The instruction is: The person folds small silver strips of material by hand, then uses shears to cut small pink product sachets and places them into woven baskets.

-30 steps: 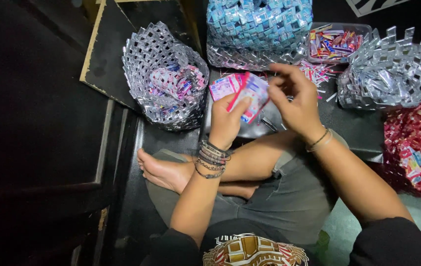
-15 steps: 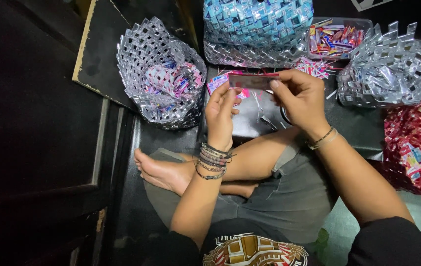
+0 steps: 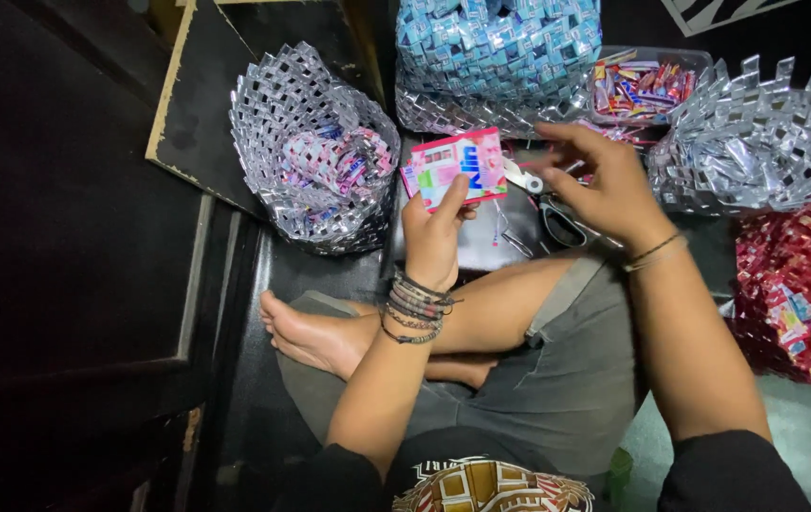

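Left hand (image 3: pixel 432 237) grasps a pink wrapper (image 3: pixel 455 167) by its lower edge, thumb on the face, holding it flat and upright above the lap. Right hand (image 3: pixel 600 185) is released: fingers spread and slightly curled, empty, hovering over the scissors (image 3: pixel 548 204) that lie on the floor at its 7 o'clock. Whether it touches them cannot be told.

Progress, as judged from the layout: the wrapper looks whole and unfolded, so this piece seems at an early stage. Much finished weaving stands around: a silver woven basket (image 3: pixel 273 123) at 9 o'clock of the wrapper with folded pink strips inside, a blue woven piece (image 3: pixel 500 47) at 12 o'clock, a second silver basket (image 3: pixel 756 142) at 3 o'clock, a red woven piece (image 3: pixel 794 284) at 4 o'clock. A clear tub of wrappers (image 3: pixel 643 85) at 1 o'clock is well filled, so plenty of stock appears left.

Room: tight. Baskets ring the hands on three sides, just beside the wrapper on the left. Open space is only over the crossed legs, toward 6 o'clock. A dark board (image 3: pixel 187 114) edges the left basket.
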